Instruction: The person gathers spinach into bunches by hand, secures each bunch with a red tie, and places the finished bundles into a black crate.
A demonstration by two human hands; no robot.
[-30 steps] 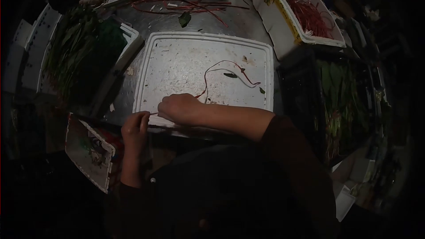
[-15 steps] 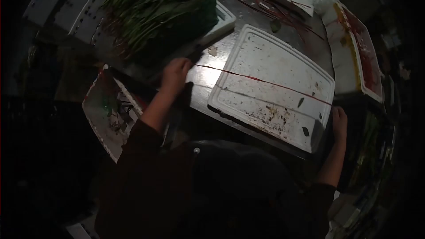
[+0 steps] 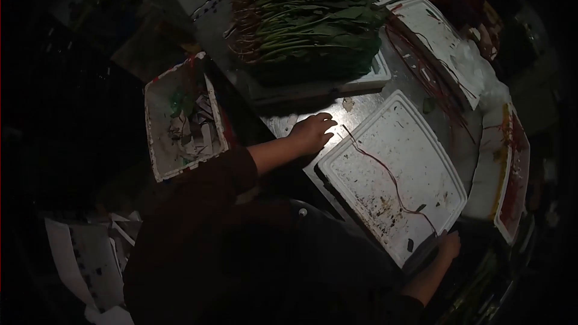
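A thin red string (image 3: 395,186) lies slack, in a curve across a white foam box lid (image 3: 415,162) marked with dirt and bits of leaf. My left hand (image 3: 313,134) is over the metal table at the lid's left corner. Its fingers are apart and bent, just short of the string's upper end, with nothing in them. At the lid's lower right edge, my right hand (image 3: 448,245) is closed at the string's other end. Its fingertips are dim. Beyond my left hand rises a big stack of leafy green vegetables (image 3: 319,24) on a white foam slab (image 3: 380,72).
More red strings (image 3: 430,75) lie at the table's far right, beside another white lid (image 3: 421,18). A foam box with a red-stained inside (image 3: 512,168) stands right. On the left is a foam box of scraps (image 3: 153,126). The metal table (image 3: 283,123) shines under the lamp.
The string was stretched taut between both hands; now its left end is free and it sags onto the lid. My left hand has opened. The view has swung left.
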